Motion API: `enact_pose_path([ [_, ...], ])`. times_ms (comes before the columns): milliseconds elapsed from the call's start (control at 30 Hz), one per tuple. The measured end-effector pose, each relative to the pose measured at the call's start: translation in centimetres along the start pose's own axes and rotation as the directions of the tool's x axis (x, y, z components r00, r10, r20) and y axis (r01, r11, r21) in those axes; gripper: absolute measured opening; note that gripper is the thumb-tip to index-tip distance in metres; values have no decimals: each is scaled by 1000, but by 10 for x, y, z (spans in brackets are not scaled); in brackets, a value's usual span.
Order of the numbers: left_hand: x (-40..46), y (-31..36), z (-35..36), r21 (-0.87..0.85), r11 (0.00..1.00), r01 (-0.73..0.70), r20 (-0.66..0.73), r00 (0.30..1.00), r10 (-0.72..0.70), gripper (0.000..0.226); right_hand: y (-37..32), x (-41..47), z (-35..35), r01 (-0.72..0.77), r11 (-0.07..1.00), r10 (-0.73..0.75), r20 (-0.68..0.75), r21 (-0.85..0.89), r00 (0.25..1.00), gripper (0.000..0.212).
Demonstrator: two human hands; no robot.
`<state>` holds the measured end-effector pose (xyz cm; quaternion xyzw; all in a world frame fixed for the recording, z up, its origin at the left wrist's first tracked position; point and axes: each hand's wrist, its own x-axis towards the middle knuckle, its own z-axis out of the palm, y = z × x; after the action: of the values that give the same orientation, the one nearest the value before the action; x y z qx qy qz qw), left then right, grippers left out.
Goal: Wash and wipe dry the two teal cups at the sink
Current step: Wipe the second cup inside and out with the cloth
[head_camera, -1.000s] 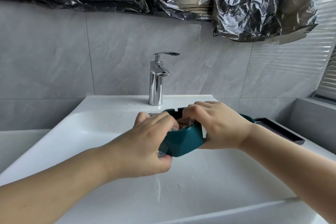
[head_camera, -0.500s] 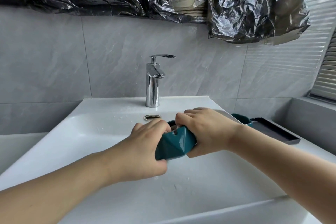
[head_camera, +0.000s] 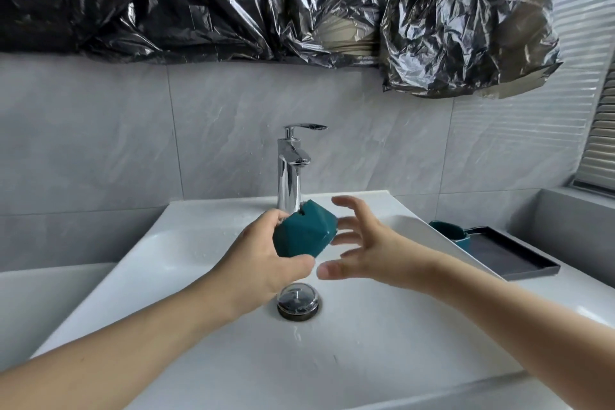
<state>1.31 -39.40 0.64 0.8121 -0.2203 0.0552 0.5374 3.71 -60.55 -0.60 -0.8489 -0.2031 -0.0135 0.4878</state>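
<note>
1. Teal faceted cup [head_camera: 304,234], glossy, angular geometric sides, tipped sideways, held over the white sink basin [head_camera: 199,276] in front of the chrome faucet [head_camera: 290,173].
2. Left hand [head_camera: 263,263] grips the cup, fingers and thumb wrapped round its body.
3. Right hand [head_camera: 369,243] just beside the cup, fingers spread apart, holding nothing.
4. Second teal cup [head_camera: 449,234] sits on a dark tray [head_camera: 519,260] right of the basin, partly hidden by the rim.
5. Chrome drain stopper [head_camera: 298,300] below the hands; droplets on the basin.
</note>
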Motion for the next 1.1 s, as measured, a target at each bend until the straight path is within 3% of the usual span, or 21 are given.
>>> enact_pose_path([
  [67, 0, 6, 2, -86, 996, 23, 12, 1000, -22, 43, -5, -4, 6, -30, 999, 29, 47, 25, 998, 118],
  [200, 3, 13, 7, -272, 958, 89, 7, 996, -91, 54, -14, -11, 15, 40, 985, -30, -61, 165, 998, 114],
  [333, 9, 21, 13, -445, 885, 138, 60, 990, -124, 58, -18, -14, 18, 88, 980, -66, -128, 176, 990, 125],
  [400, 12, 25, 20, -498, 855, 147, 74, 989, -127, 54, -16, -13, 16, 99, 978, -71, -150, 185, 986, 121],
  [567, 21, 26, 14, -439, 878, 189, 152, 979, -134, 23, -9, -20, -4, 177, 977, -150, -206, 119, 967, 101],
  [633, 26, 20, 8, -452, 863, 226, 169, 972, -166, 25, -7, -24, -10, 227, 973, -214, -190, 47, 958, 103],
  [767, 26, 12, 10, -258, 949, 183, 303, 948, -100, 38, -7, -24, -11, 301, 953, -304, -135, -49, 943, 105],
  [900, 23, 14, 11, -201, 946, 254, 363, 917, -169, 38, -9, -24, -9, 348, 929, -362, -109, -128, 926, 104],
  [967, 23, 15, 11, -206, 939, 275, 399, 900, -176, 42, -12, -23, -9, 382, 906, -404, -110, -181, 908, 104],
  [1100, 20, 19, 13, -300, 922, 243, 385, 916, -116, 30, -14, -23, -8, 412, 876, -447, -104, -251, 888, 108],
])
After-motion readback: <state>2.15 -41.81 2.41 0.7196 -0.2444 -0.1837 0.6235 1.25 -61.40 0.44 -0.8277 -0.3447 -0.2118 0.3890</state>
